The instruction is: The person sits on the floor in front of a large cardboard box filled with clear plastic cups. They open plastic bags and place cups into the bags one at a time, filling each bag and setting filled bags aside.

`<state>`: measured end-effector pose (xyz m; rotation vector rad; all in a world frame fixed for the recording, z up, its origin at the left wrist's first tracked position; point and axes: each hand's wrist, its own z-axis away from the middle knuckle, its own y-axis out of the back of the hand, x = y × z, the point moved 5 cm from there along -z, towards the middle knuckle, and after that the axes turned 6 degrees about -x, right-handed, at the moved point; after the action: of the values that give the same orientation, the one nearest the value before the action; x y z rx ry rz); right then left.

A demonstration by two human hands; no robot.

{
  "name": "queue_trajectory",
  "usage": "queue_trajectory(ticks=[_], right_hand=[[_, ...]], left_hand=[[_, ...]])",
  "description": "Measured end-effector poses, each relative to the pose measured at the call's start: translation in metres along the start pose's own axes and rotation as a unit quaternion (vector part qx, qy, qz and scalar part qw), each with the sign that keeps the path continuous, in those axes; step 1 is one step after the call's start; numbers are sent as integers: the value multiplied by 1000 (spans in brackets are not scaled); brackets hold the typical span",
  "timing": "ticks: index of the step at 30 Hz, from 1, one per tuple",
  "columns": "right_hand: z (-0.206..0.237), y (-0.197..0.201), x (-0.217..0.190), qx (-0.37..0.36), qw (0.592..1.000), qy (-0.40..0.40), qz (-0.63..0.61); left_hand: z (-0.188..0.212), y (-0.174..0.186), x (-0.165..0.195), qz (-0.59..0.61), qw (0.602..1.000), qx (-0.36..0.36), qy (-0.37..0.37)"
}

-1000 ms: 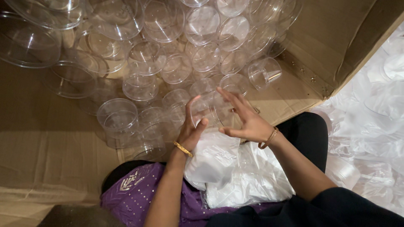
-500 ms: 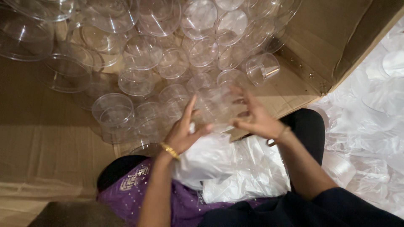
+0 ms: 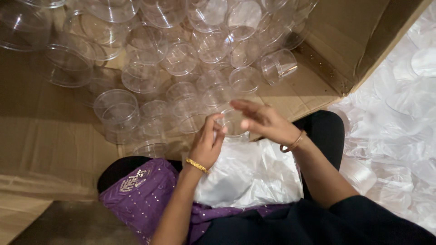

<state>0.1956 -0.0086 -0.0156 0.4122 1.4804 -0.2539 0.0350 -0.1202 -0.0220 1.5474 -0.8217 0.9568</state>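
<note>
Clear plastic cup (image 3: 234, 123) (round, empty) between both hands

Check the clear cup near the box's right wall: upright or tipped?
Tipped. The clear cup lies on its side on the cardboard box floor, rim facing left.

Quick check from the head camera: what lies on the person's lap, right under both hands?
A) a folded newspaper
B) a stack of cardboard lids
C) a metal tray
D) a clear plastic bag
D: a crumpled clear plastic bag lies across the lap, below the left hand and right hand, which hold a clear plastic cup between them.
</note>
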Motion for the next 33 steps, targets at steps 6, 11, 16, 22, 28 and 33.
queue_trajectory(ticks=[6, 11, 16, 22, 28, 33], right_hand=[[-2, -44, 21, -143, 987, -77, -12], [7, -55, 67, -63, 987, -101, -104], [32, -26, 82, 107, 976, -114, -149], [38, -21, 50, 161, 981, -106, -3], [36, -24, 30, 201, 976, -81, -10], [43, -19, 47, 156, 956, -57, -241]], left_hand=[[3, 1, 4, 38, 995, 52, -81], [18, -12, -43, 257, 960, -19, 107], [31, -26, -80, 449, 857, 70, 241], [19, -24, -69, 458, 880, 105, 72], [17, -34, -73, 425, 872, 113, 214], [20, -24, -59, 475, 863, 54, 163]])
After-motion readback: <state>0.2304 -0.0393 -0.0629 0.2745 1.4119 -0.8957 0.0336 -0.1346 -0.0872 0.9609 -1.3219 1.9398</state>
